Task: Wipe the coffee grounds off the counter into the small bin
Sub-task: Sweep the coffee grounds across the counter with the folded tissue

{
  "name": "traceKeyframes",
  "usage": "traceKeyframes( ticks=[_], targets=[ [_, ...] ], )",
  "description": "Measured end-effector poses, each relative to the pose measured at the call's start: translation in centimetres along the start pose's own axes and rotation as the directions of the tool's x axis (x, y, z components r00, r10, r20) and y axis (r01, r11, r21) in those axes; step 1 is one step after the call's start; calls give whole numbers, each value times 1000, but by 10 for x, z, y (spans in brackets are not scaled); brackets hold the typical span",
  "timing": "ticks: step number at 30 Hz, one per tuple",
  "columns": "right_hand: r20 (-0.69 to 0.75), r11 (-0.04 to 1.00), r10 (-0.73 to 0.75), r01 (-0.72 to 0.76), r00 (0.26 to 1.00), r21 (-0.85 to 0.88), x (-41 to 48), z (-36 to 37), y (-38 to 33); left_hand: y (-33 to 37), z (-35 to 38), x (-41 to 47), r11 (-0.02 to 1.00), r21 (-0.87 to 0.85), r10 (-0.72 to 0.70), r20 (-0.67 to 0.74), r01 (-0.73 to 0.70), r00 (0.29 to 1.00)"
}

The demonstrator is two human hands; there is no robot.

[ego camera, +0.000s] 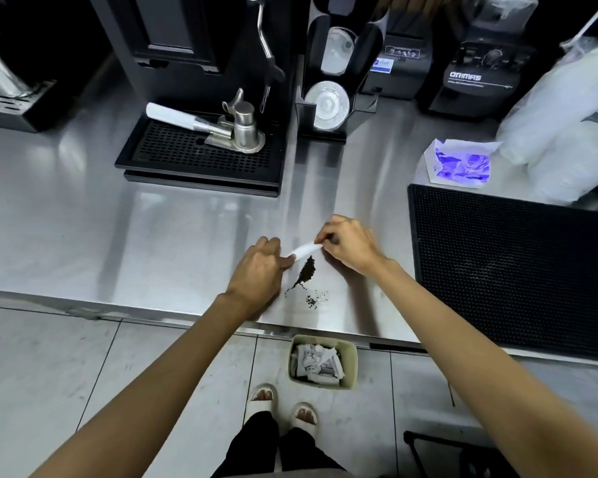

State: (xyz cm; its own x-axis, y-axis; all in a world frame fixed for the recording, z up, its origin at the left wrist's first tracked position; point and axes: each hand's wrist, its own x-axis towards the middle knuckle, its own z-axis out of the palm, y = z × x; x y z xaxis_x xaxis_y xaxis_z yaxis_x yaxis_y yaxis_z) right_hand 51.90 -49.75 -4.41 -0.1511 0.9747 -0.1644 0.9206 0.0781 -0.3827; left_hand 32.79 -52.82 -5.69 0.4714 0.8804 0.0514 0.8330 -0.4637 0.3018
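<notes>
Pinches white tissue strip (302, 251) at both ends with fingers of left hand (256, 270) and right hand (351, 243), frame centre, just above coffee grounds (306, 272) streaked diagonally on counter (152, 236), small bin (351, 365) directly below.

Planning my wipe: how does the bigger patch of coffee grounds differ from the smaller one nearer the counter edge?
The bigger patch is a dense, dark diagonal streak; the smaller patch is a thin scatter of specks. The bigger patch lies just below the white paper pinched by the left hand and right hand; the smaller patch lies apart, nearer the edge. Both sit on the steel counter.
</notes>
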Motion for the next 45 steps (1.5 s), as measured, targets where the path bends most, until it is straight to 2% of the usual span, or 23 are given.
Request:
traceKeyframes(
  ticks=[4,6,11,14,16,25,32,36,39,45],
  targets=[
    [-3,1000,17,-17,1000,2,-42,6,5,3,7,-16,991,6,131,20,-131,991],
    [0,999,33,-33,999,15,-56,7,3,2,4,-21,989,-25,143,-35,-143,989],
    [-41,994,18,-13,999,113,-37,0,-15,-4,-7,-33,993,-114,-20,-182,-1,983],
    [-18,995,-69,70,997,76,-12,4,-33,-12,-2,-42,982,-108,-177,-194,158,965],
    [19,992,-117,116,993,55,-3,8,-40,-10,4,-50,973,-122,-214,-182,194,960],
    [102,980,-197,198,975,2,-28,5,-2,43,28,-63,990,-111,-106,-139,91,985],
    [48,992,-124,122,991,43,-59,1,39,85,38,-58,977,-177,-137,-104,117,985],
    [3,989,-91,90,996,118,-53,-3,43,77,32,-53,965,-226,-166,-141,132,976],
    [-10,992,-86,86,996,96,-42,-5,37,63,25,-39,964,-213,-194,-172,156,966],
    [-6,997,-46,46,999,64,-34,-2,31,47,25,-25,979,-172,-129,-96,112,987]
  ],
)
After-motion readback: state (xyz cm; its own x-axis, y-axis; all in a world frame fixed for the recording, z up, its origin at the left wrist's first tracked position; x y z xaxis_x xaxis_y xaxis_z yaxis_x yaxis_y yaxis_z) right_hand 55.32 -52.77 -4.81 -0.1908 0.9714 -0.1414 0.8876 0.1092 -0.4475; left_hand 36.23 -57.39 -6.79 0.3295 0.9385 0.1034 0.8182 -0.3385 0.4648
